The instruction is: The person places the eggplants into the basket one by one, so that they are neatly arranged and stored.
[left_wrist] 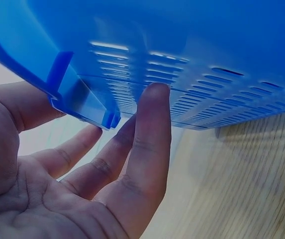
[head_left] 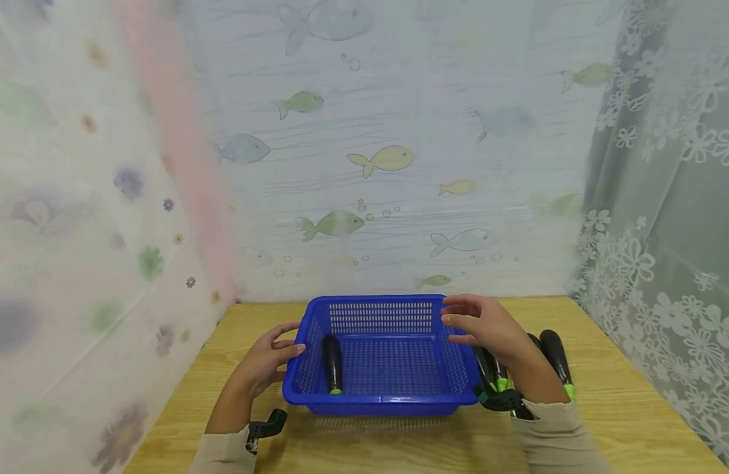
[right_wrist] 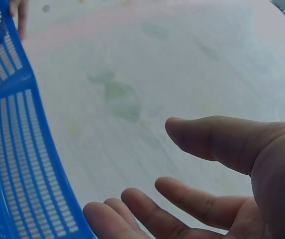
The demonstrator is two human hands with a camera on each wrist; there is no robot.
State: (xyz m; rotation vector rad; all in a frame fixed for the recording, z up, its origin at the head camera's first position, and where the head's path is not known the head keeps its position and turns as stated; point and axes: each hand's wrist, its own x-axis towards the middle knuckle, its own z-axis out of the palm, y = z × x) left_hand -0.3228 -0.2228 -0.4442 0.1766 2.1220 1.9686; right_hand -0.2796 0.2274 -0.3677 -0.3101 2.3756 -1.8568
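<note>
A blue plastic basket (head_left: pixel 394 399) with slotted walls sits at the middle of the table. Inside it, near the left wall, lies one dark eggplant (head_left: pixel 332 362), its green end toward me. My left hand (head_left: pixel 269 362) grips the basket's left rim; the thumb hooks over the edge, and the fingers lie along the outer wall, as the left wrist view shows too. Over the right rim, my right hand (head_left: pixel 488 326) hovers with fingers apart and relaxed. Nothing is between its thumb and fingers (right_wrist: pixel 197 204) in the right wrist view.
More eggplants (head_left: pixel 556 355) lie right of the basket, partly hidden behind my right hand and wrist. The wooden table (head_left: pixel 613 368) ends against a fish-patterned curtain (head_left: pixel 388 217) at the back. Patterned sheets hang on both sides.
</note>
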